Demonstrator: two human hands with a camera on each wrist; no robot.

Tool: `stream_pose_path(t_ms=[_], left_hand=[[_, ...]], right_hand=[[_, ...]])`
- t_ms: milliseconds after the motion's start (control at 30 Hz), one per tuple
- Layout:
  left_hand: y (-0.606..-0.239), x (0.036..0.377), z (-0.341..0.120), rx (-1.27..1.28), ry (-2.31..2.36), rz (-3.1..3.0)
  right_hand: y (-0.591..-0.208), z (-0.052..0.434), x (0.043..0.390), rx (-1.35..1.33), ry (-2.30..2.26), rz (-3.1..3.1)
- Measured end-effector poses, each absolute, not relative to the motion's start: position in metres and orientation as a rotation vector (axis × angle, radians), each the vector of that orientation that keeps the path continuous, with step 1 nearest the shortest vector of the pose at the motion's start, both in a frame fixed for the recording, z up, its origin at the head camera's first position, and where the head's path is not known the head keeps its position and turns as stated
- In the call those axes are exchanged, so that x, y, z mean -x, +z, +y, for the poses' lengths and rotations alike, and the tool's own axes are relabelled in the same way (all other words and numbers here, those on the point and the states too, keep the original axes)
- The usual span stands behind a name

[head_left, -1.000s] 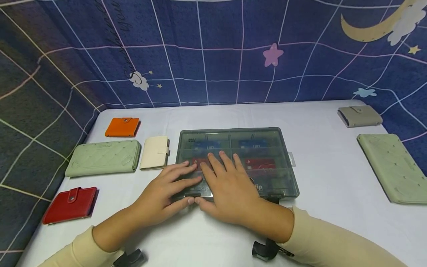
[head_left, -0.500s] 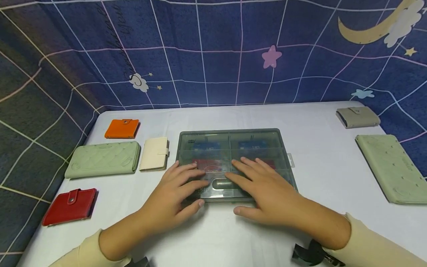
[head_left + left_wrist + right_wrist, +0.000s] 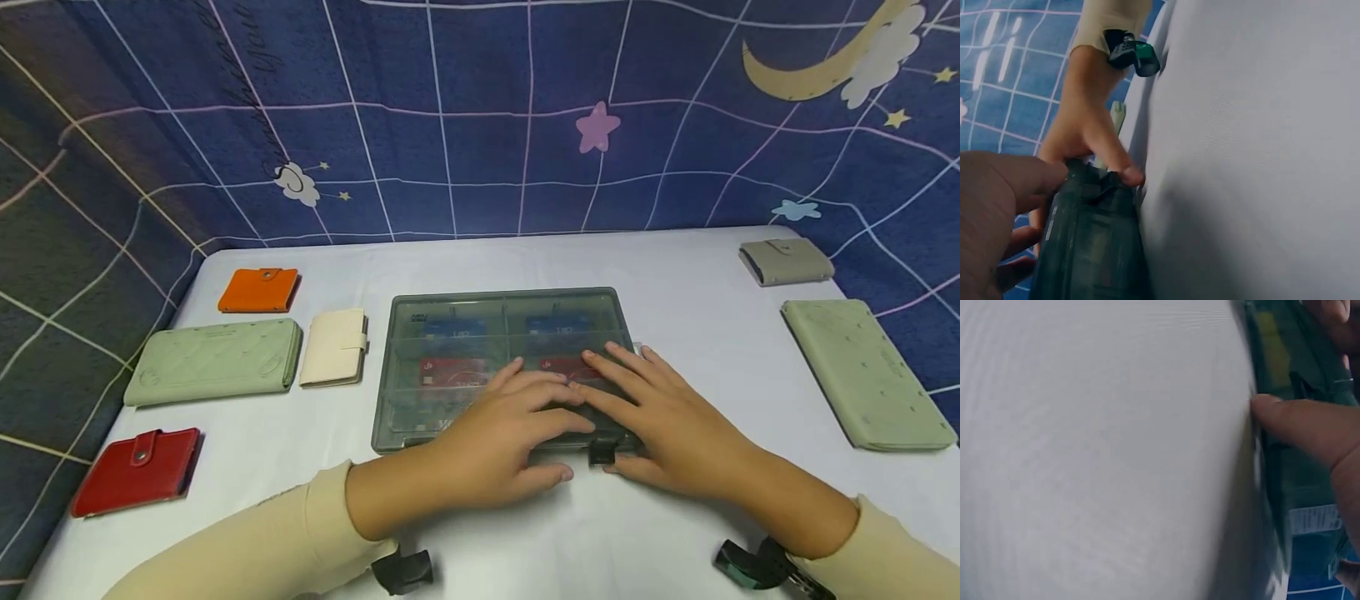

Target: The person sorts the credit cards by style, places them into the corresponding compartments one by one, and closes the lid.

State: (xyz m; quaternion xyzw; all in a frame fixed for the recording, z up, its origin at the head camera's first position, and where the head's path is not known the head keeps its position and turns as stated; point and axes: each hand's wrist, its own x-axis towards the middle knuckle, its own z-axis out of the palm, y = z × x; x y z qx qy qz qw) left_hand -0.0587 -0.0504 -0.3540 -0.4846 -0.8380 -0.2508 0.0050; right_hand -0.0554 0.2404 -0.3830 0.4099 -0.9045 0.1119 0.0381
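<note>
A translucent dark green organizer box (image 3: pixel 397 400) lies flat on the white cloth, its lid down. Through the lid show divided compartments with blue cards (image 3: pixel 455 328) at the back and red cards (image 3: pixel 453 372) further forward. My left hand (image 3: pixel 510 433) reaches across the front right of the lid, fingers spread and slightly bent. At the front right corner, my right hand (image 3: pixel 667 425) lays its straight fingers over the lid. Its thumb (image 3: pixel 1304 422) is at the front side, beside a black latch (image 3: pixel 602 452) that sticks out. A barcode label (image 3: pixel 1313 519) shows on the box's side.
Left of the box lie an orange wallet (image 3: pixel 259 291), a long green wallet (image 3: pixel 213 361), a cream wallet (image 3: pixel 332 347) and a red wallet (image 3: pixel 137 472). On the right are a grey wallet (image 3: pixel 787 261) and another green wallet (image 3: pixel 866 375). A patterned blue curtain (image 3: pixel 480 142) hangs behind.
My right hand has moved from the middle of the lid to its front right corner. My left hand has shifted rightward along the front. The right latch now shows sticking out.
</note>
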Motion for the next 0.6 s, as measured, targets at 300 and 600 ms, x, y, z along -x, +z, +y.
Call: stream_pose_path(t_ms=[300, 600], left_hand=[[-0.357, 0.069, -0.026, 1.414, -0.674, -2.775], [-0.361, 0.068, -0.007, 1.286, -0.67, -2.745]], right_hand=[[-0.383, 0.243, 0.061, -1.224, 0.787, -2.732], [-0.382, 0.247, 0.061, -1.149, 0.929, -2.698]])
